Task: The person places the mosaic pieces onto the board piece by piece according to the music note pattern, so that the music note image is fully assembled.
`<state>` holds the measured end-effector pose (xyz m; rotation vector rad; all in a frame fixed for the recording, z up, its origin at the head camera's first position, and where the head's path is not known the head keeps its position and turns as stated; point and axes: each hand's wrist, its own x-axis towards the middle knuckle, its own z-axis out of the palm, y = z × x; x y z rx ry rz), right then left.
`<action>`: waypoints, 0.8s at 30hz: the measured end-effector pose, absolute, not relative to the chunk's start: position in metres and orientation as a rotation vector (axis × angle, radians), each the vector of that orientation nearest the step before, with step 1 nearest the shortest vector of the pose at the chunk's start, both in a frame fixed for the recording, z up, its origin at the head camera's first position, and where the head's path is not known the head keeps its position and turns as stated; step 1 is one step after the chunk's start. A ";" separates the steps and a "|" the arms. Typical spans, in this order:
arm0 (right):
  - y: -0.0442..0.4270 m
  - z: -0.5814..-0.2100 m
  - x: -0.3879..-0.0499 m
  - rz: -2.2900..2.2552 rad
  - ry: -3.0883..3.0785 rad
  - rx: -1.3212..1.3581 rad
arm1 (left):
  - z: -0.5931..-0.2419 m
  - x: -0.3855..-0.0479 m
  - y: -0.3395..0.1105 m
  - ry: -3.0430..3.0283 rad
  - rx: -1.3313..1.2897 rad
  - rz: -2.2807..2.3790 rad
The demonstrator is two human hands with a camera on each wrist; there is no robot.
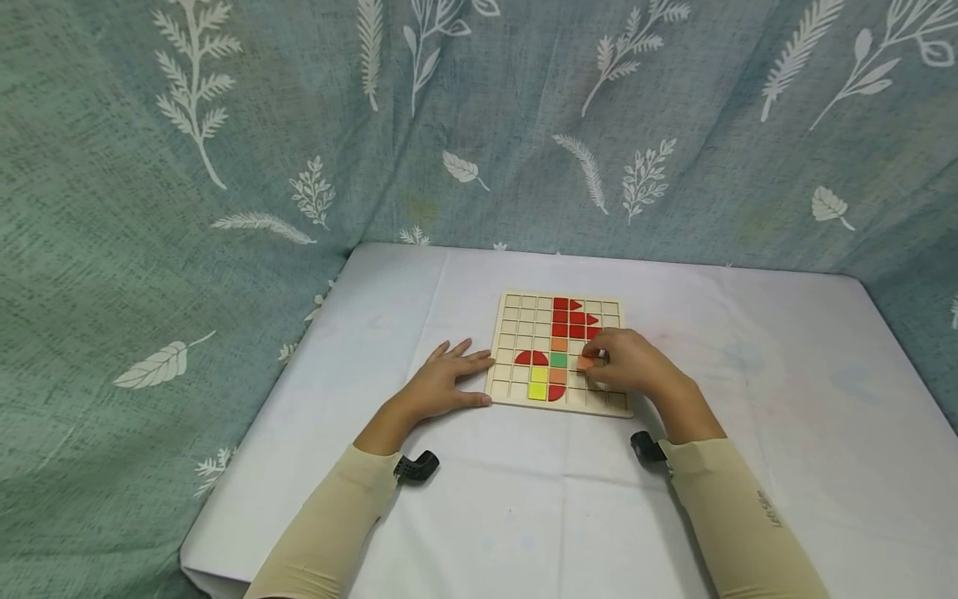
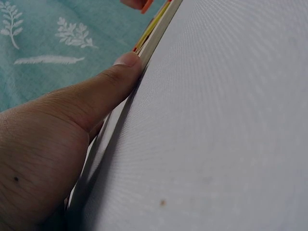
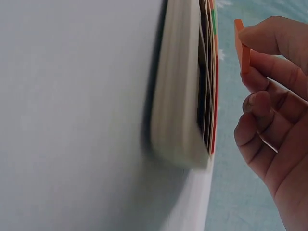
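A wooden grid board [image 1: 524, 320] lies on the table, with red, orange, green and yellow tiles in some of its cells. My right hand [image 1: 632, 359] is over the board's right side and pinches an orange square tile [image 3: 242, 46] between thumb and index finger; in the right wrist view the tile is held clear of the board. The other fingers of that hand are curled loosely. My left hand [image 1: 441, 383] lies at the board's left edge, fingers spread, and its thumb touches the board's side in the left wrist view. Red pieces [image 1: 567, 318] fill cells near the top.
A white cloth [image 1: 479, 516] covers the table. Behind and to the left hangs a green-blue curtain [image 1: 284, 108] with white leaf prints. Each wrist carries a black camera mount, one [image 1: 419, 467] on the left and one [image 1: 647, 449] on the right.
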<state>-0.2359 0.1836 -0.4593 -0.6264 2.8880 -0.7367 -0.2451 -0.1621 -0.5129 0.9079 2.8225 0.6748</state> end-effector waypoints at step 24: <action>0.115 -0.457 -0.238 -0.634 2.827 -0.915 | -0.512 -0.246 -0.164 2.814 0.938 0.656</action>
